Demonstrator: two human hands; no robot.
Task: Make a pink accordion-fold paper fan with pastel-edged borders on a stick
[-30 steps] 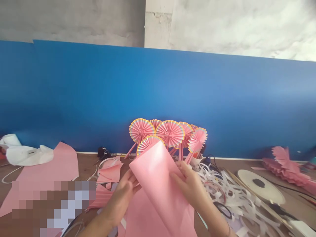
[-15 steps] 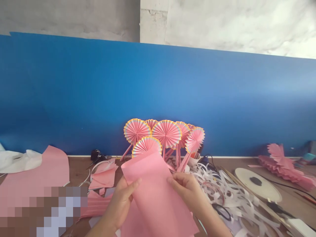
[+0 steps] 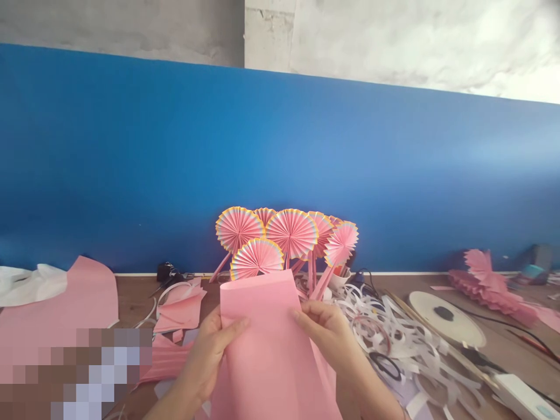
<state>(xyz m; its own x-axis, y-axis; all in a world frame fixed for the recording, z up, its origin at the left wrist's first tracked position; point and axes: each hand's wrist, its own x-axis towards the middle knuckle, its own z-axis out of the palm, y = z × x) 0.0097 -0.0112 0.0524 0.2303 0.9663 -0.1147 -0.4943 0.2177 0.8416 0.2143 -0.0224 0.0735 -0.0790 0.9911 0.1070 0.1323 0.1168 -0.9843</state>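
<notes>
I hold a pink paper sheet upright in front of me, low in the middle of the view. My left hand pinches its left edge, thumb across the front. My right hand grips the right edge, fingers curled on the front. Behind the sheet, a cluster of pink pleated paper fans on pink sticks leans against the blue backdrop.
Loose pink sheets and folded pink pieces lie to the left on the wooden table. White paper strips, a white tape roll and a pink pleated piece lie to the right.
The pink sheet, tilted a second ago, has turned square to me and dropped lower. Both hands have shifted their grip on its side edges. The view has tilted slightly.
</notes>
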